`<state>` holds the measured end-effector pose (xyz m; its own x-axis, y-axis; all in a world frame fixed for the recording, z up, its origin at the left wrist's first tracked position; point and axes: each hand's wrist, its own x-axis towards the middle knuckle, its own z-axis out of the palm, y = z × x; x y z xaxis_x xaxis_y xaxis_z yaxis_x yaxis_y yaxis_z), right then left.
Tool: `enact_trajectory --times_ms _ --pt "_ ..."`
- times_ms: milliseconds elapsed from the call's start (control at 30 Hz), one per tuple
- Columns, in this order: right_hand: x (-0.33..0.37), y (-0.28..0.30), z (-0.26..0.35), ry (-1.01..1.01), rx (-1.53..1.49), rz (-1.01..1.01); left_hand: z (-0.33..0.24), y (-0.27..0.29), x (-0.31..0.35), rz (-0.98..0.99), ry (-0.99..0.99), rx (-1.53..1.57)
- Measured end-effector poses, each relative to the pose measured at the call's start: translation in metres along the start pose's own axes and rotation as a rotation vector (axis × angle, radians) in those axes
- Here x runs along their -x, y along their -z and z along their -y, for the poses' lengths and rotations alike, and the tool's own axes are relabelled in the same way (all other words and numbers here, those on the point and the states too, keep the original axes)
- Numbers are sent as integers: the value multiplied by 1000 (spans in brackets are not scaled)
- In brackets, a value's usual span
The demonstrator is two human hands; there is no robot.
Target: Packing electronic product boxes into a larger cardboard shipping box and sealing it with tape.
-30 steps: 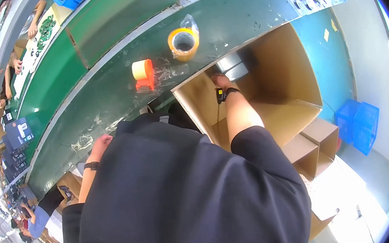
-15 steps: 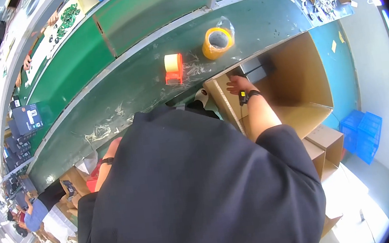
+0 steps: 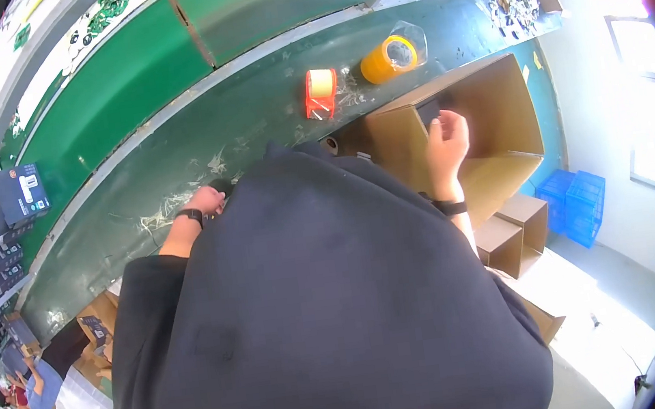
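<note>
My right hand (image 3: 449, 140) is raised at the open mouth of a large cardboard box (image 3: 496, 114) on the right. Its fingers are loosely bent, the thumb stands apart from them, and I see nothing held. Behind those fingers a dark item (image 3: 429, 113) shows inside the box, partly hidden. Over the near edge of the green workbench (image 3: 177, 174), my left hand (image 3: 207, 200) is closed beside a small dark thing (image 3: 221, 186). My black-clad torso hides part of that area, so what the left fingers hold cannot be made out.
An orange-red tape dispenser (image 3: 321, 95) and a yellow tape roll (image 3: 387, 60) in clear plastic stand on the bench. Plastic scraps lie near my left hand. Smaller cartons (image 3: 511, 235) and blue crates (image 3: 573, 203) stand at right. Dark printed boxes (image 3: 22, 193) are stacked at left.
My right hand has drawn back from inside the box and risen, its fingers now bent. My left hand has come up from below the bench edge into sight. The whole view has shifted slightly.
</note>
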<state>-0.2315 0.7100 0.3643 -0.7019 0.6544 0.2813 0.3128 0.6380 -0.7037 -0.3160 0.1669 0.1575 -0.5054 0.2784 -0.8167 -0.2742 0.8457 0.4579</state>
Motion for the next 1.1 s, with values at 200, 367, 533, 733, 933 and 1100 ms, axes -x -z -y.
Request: enact_trajectory --times_ms 200,367,533,733,933,1100 --pt "38 -99 48 -74 -54 685 12 19 -15 173 21 23" --pt "10 -214 -4 -297 209 660 63 12 -14 2 -70 -42" --pt "-2 -281 0 -417 305 572 92 18 53 -350 -183 107" --pt "-6 -305 -15 -502 322 435 137 19 104 -380 -80 157" --pt "-5 -182 136 -17 -104 910 109 32 79 -566 -211 301" --pt "5 -106 198 246 -274 915 -61 99 87 -480 -663 530"
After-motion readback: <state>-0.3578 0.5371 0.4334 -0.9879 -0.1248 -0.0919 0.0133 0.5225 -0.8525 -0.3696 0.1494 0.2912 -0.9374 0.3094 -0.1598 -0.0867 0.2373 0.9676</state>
